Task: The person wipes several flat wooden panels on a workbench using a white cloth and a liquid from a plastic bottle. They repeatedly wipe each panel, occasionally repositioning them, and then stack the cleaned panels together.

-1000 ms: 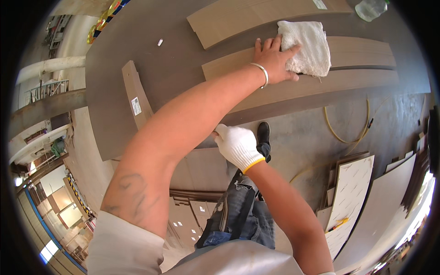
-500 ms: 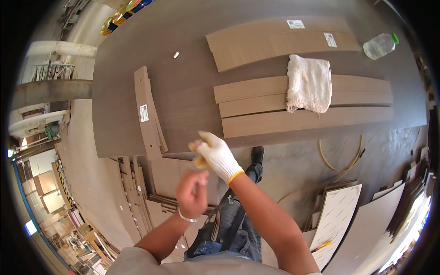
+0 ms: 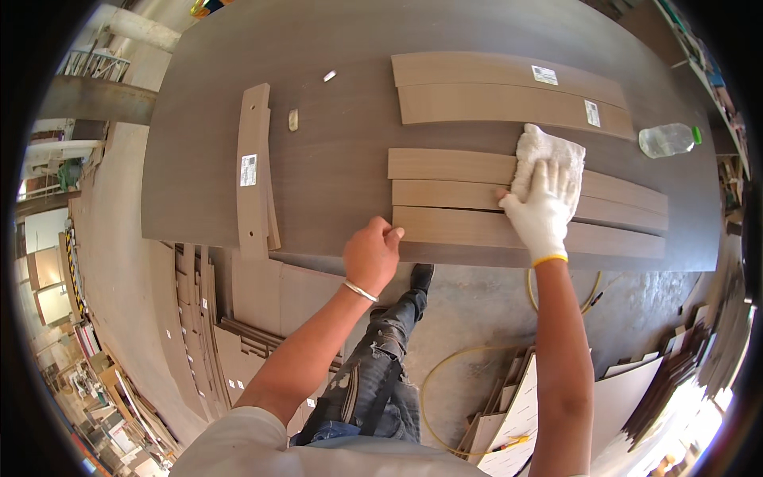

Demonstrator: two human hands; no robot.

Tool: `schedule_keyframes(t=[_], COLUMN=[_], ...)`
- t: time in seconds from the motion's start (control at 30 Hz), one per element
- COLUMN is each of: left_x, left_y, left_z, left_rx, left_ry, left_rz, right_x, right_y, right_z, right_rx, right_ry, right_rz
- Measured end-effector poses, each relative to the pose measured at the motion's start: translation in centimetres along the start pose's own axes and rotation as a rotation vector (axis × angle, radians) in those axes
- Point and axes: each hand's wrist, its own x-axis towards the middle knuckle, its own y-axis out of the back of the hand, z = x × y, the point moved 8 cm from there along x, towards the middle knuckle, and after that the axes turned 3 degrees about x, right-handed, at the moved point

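My right hand (image 3: pixel 544 211), in a white knitted glove with a yellow cuff, lies flat on a folded white cloth (image 3: pixel 534 147), fingers stretched out. Beneath the cloth are three slightly curved brown boards (image 3: pixel 453 193), side by side along the table's near edge. My bare left hand (image 3: pixel 372 256), with a bracelet at its wrist, is curled closed at the left end of the nearest board (image 3: pixel 453 226). Its thumb and forefinger come to the board's corner; whether they grip anything is hidden.
On the large dark table (image 3: pixel 342 167) are two labelled boards (image 3: pixel 493 91), a standing-direction pair of boards (image 3: pixel 253 131) at left, a clear bottle (image 3: pixel 666 140) with a green cap, a small white piece (image 3: pixel 330 76) and a yellowish piece (image 3: pixel 293 120). Panels (image 3: pixel 509 413) lean below, near a yellow hose (image 3: pixel 429 389).
My hands have parted: the gloved right one moved right onto the cloth, the left one to the boards' left end. A small yellowish piece now lies on the table. The view has shifted.
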Motion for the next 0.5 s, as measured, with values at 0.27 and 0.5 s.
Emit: schedule_keyframes(t=[0.27, 0.5], left_x=[0.8, 0.6], left_y=[1.0, 4.5], left_z=[0.1, 4.0], left_rx=[0.246, -0.078], left_ry=[-0.054, -0.226], left_rz=[-0.012, 0.102], right_x=[-1.3, -12.6], right_y=[0.4, 3.2], right_z=[4.8, 5.4], right_rx=[1.274, 2.645], right_ry=[-0.741, -0.497], right_rz=[-0.030, 0.036])
